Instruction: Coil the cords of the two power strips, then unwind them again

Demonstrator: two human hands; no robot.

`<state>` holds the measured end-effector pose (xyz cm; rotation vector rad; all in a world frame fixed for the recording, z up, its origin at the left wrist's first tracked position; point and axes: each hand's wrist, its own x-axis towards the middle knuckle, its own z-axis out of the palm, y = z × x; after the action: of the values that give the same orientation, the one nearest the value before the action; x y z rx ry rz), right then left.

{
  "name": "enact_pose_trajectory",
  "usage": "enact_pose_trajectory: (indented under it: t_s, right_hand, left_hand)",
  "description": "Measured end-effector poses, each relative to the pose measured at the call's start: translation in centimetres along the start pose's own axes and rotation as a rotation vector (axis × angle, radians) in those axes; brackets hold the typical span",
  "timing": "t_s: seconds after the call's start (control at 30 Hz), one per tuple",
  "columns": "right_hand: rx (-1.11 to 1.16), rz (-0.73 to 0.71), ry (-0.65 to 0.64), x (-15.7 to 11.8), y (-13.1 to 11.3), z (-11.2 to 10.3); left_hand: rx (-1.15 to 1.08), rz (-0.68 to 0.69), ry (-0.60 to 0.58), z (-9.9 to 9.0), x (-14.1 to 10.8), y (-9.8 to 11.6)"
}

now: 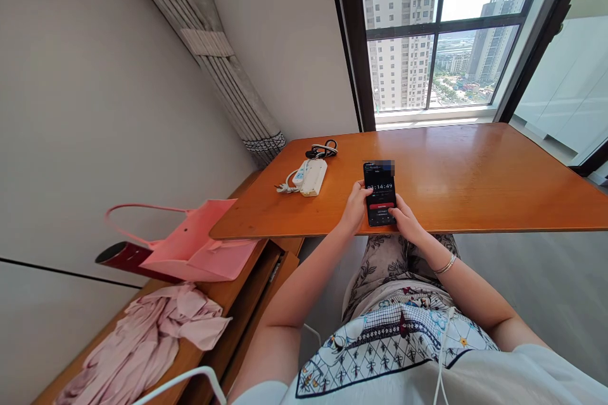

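A black smartphone (380, 196) is held upright between both hands just above the near edge of the wooden table (456, 183). Its dark screen shows large white digits and a red button. My left hand (354, 205) grips the phone's left side, thumb over the edge of the screen. On the right side, my right hand (407, 218) holds the lower corner, its thumb on the screen near the red button. The fingers behind the phone are hidden.
A white power strip (313, 178) with its cable lies left on the table, near a coiled black cable (325, 149). Left of the table, a pink bag (199, 243) and crumpled pink cloth (156, 335) rest on a wooden cabinet. A window (446, 31) stands behind.
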<state>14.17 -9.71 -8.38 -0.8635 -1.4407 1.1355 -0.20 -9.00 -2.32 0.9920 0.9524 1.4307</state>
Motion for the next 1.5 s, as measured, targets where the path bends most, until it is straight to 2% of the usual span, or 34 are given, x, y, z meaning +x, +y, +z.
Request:
enact_pose_trajectory:
  t_s: [0.23, 0.47, 0.6, 0.77, 0.87, 0.97, 1.13, 1.5]
  right_hand:
    - [-0.023, -0.002, -0.026, -0.3, -0.2, 0.2]
    - [-0.013, 0.001, -0.037, -0.3, -0.3, 0.3]
    - [-0.030, -0.006, -0.046, -0.4, -0.3, 0.3]
    - [-0.037, -0.016, -0.042, -0.4, -0.2, 0.2]
    - [-0.037, -0.020, -0.043, -0.4, -0.2, 0.2]
    - [-0.032, -0.020, -0.040, -0.3, -0.2, 0.2]
    - [-0.023, -0.021, -0.038, -0.3, -0.1, 0.3]
    - [-0.033, -0.029, -0.060, -0.5, -0.5, 0.2]
  left_hand:
    - [-0.083, -0.003, 0.012, 0.6, 0.9, 0.6]
    - [-0.122, -0.103, 0.067, 0.8, 0.9, 1.2]
    - [-0.125, -0.109, 0.102, 0.9, 1.0, 1.3]
    - [-0.154, -0.124, 0.061, 1.0, 1.0, 1.3]
    - [-0.136, -0.102, 0.057, 0.8, 1.1, 1.0]
    - [-0.029, -0.019, 0.056, 0.5, 1.0, 0.7]
    - [0.116, 0.094, -0.026, 0.4, 0.8, 0.5]
    - [0.100, 0.104, 0.033, 0.9, 0.9, 0.4]
